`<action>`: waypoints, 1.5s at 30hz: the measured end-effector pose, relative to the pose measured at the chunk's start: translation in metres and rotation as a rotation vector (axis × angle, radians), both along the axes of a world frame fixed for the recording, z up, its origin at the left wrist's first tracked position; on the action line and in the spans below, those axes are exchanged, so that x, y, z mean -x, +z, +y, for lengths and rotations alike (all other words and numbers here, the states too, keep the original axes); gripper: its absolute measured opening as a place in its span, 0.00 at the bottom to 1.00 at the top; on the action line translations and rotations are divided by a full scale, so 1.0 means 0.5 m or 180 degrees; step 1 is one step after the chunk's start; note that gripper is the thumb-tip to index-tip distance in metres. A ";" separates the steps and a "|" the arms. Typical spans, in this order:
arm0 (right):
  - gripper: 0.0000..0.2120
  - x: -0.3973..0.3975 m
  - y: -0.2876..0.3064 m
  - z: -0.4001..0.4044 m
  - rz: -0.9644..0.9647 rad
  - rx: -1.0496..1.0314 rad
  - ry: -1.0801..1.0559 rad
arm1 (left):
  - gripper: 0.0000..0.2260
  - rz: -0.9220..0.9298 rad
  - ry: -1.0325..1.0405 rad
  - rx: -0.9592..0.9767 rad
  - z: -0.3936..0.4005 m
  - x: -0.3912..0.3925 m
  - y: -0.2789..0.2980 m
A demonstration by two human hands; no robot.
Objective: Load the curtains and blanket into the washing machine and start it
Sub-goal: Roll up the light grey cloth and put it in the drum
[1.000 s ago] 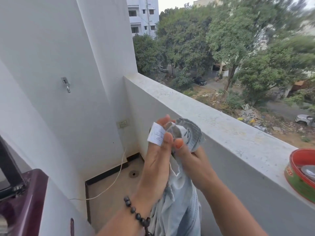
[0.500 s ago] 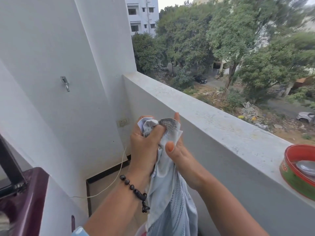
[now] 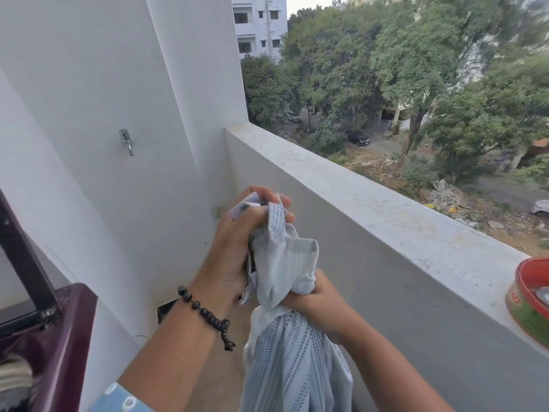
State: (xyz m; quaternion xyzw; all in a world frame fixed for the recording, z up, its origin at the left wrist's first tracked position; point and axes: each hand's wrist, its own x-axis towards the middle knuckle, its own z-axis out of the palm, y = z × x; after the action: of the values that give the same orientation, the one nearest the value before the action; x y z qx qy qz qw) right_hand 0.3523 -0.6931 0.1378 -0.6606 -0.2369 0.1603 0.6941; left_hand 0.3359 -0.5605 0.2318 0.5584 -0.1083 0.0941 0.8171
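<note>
Two hands hold one length of pale blue-grey patterned cloth, most likely a curtain [image 3: 285, 292], up in the air over a narrow balcony. The left hand [image 3: 237, 242] is the higher one, its fingers curled tight round the cloth's bunched top end, with a bit of white fabric poking out above the knuckles; a black bead bracelet [image 3: 205, 313] sits on that wrist and a light blue sleeve [image 3: 121, 396] shows at the bottom edge. The right hand [image 3: 315, 304] is lower and to the right, fist closed round the cloth where it gathers into a neck; below that grasp the fabric spreads and hangs down out of view at the bottom. The cloth touches neither wall. To the right runs the grey parapet [image 3: 386, 221], its flat top edge slanting from the far corner toward the near right, where a red and green tin [image 3: 531, 301] stands on the ledge, well apart from the hands. To the left rises a white wall [image 3: 89, 84] with a metal hook [image 3: 127, 141] on it. At lower left is the maroon corner of the washing machine [image 3: 65, 337], its dark lid [image 3: 23, 263] raised and some fabric dimly visible inside. A strip of tan floor [image 3: 219, 367] lies between the machine's side and the parapet, directly under the hanging cloth.
</note>
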 end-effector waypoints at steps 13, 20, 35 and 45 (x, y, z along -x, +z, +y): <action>0.06 -0.034 0.043 0.025 -0.1539 0.2612 -0.0596 | 0.61 0.0039 -0.0230 -0.6234 0.019 0.032 -0.065; 0.08 -0.035 0.019 0.032 -0.1156 0.2116 -0.0298 | 0.13 -0.0583 0.0971 -0.5883 0.086 -0.019 -0.111; 0.14 -0.045 0.029 0.003 -0.1260 0.1438 -0.0782 | 0.10 -0.0325 0.0489 -0.5133 0.212 -0.027 -0.023; 0.19 0.003 0.048 0.067 -0.0228 -0.0120 -0.0008 | 0.08 -0.0249 0.0546 -0.3229 0.208 -0.013 0.007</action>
State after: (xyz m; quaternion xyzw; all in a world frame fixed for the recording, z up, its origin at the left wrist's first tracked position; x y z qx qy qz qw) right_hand 0.3510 -0.6596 0.1620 -0.6530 -0.2638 0.1312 0.6977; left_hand 0.3422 -0.4563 0.2355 0.8873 -0.1246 0.1172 0.4282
